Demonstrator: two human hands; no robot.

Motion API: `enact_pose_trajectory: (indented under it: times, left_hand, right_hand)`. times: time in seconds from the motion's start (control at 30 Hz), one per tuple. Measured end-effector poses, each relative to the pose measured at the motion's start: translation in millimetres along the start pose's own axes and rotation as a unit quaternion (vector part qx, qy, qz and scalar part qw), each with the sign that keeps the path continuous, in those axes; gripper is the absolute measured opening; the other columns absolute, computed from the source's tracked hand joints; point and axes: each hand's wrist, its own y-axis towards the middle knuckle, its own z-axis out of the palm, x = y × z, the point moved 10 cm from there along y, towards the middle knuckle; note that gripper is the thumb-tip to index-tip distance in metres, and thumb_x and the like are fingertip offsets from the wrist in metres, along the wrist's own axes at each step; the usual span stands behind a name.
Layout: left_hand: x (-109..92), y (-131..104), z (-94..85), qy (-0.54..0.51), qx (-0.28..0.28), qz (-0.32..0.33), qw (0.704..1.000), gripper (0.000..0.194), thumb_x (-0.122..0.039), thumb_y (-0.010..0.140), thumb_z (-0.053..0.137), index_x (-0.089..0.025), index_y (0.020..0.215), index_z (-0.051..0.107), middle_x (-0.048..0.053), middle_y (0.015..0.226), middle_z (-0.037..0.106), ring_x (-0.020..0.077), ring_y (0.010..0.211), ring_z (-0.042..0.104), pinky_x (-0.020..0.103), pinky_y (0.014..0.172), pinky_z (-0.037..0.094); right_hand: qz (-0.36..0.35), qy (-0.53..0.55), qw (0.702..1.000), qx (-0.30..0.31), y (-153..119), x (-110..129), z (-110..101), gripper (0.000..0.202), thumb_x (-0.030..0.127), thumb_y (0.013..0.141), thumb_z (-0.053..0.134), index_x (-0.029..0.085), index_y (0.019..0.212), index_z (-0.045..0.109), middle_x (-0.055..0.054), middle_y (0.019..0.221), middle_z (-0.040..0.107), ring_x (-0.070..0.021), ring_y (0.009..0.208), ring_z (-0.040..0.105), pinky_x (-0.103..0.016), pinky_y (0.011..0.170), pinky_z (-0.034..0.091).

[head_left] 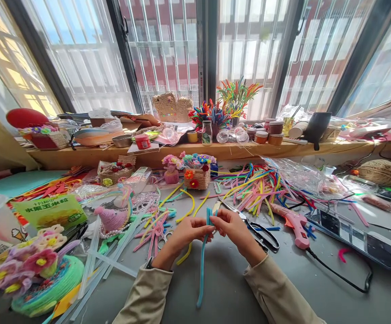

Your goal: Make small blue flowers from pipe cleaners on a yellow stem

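A blue pipe cleaner [202,270] is pinched between both hands above the grey table. Its upper end is folded into short side-by-side lengths, and one long tail hangs straight down. My left hand [190,231] closes on it from the left, thumb and fingertips together. From the other side my right hand [231,225] grips the folded part near its top. Black-handled scissors [265,236] lie just right of my right hand. Yellow pipe cleaners [188,207] rest behind and beside my left hand.
A pink glue gun [293,225] with a black cord and a phone [354,238] lie at right. Behind them spreads a heap of coloured pipe cleaners [252,184]. Clear glue sticks [104,256] and a pipe-cleaner flower piece [43,279] sit at left. A crowded wooden ledge [168,155] runs along the back.
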Motion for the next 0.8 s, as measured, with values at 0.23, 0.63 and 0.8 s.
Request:
enact_pose_trajectory:
  times: [0.23, 0.63, 0.8]
  left_hand:
    - [5.0, -0.8, -6.9, -0.102, -0.027, -0.023, 0.994, 0.022, -0.031, 0.062, 0.061, -0.010, 0.069, 0.063, 0.005, 0.065, 0.062, 0.0131, 0.059, 0.056, 0.026, 0.061, 0.043]
    - [-7.2, 0.0, -14.5, -0.019, -0.080, 0.016, 0.997, 0.029, -0.039, 0.060, 0.060, -0.011, 0.067, 0.062, 0.007, 0.063, 0.065, 0.0178, 0.059, 0.059, 0.029, 0.059, 0.046]
    - [-7.9, -0.4, -9.1, -0.003, -0.054, 0.019, 0.998, 0.028, -0.039, 0.062, 0.058, -0.011, 0.067, 0.061, 0.006, 0.063, 0.064, 0.0172, 0.059, 0.059, 0.029, 0.059, 0.046]
  right_hand:
    - [-0.021, 0.057, 0.998, -0.030, -0.7, 5.7, -7.8, 0.023, 0.037, 0.065, 0.056, 0.016, 0.061, 0.047, 0.005, 0.049, 0.050, -0.0060, 0.041, 0.043, -0.020, 0.042, 0.034]
    - [-0.009, 0.069, 0.997, -0.020, 0.1, 2.5, -7.9, 0.027, 0.040, 0.061, 0.058, 0.016, 0.062, 0.049, 0.003, 0.054, 0.054, -0.0084, 0.046, 0.050, -0.021, 0.045, 0.039]
    - [0.013, 0.065, 0.998, -0.006, -0.8, -0.4, -5.8, 0.027, 0.040, 0.060, 0.060, 0.016, 0.065, 0.049, 0.005, 0.047, 0.050, -0.0055, 0.039, 0.042, -0.019, 0.040, 0.032]
